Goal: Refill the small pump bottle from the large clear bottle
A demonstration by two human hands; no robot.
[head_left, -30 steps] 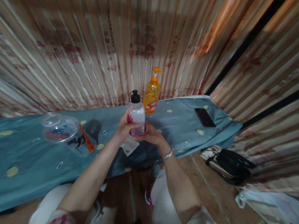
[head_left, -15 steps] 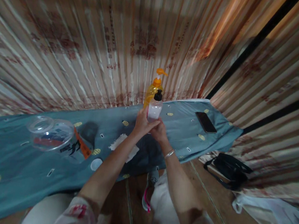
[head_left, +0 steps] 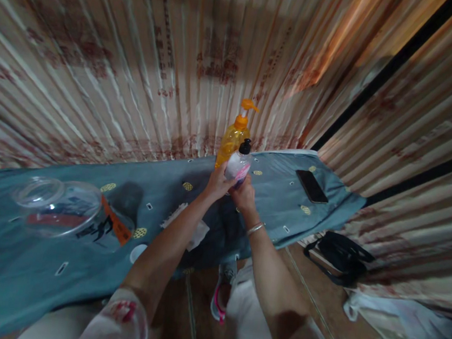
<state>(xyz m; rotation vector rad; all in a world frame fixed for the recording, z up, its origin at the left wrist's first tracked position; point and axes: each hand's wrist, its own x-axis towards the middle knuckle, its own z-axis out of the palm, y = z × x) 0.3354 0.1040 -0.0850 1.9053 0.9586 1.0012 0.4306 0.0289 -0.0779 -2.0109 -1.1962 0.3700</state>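
Both hands hold a small see-through bottle (head_left: 238, 165) with a black top and pinkish markings. My left hand (head_left: 218, 184) is closed around its near left side. My right hand (head_left: 244, 194) grips low on its right side, with the fingertips partly hidden. The bottle leans slightly to the right. Right behind it stands a yellow pump bottle (head_left: 229, 144) with an orange pump head, its lower part covered by the left hand. Beneath the left forearm lies a crumpled white tissue (head_left: 199, 236).
A blue patterned cloth (head_left: 167, 184) covers the long table. To the left lies a clear plastic jar (head_left: 70, 211) with an orange label, near a white round lid (head_left: 137, 252). A dark phone (head_left: 311, 186) rests at right. A black bag (head_left: 340, 256) sits below; pleated curtains (head_left: 139, 72) hang behind.
The small bottle has turned in my hands, so pink markings now face me, and it tilts more to the right. The view has shifted slightly; the pump bottle still stands behind.
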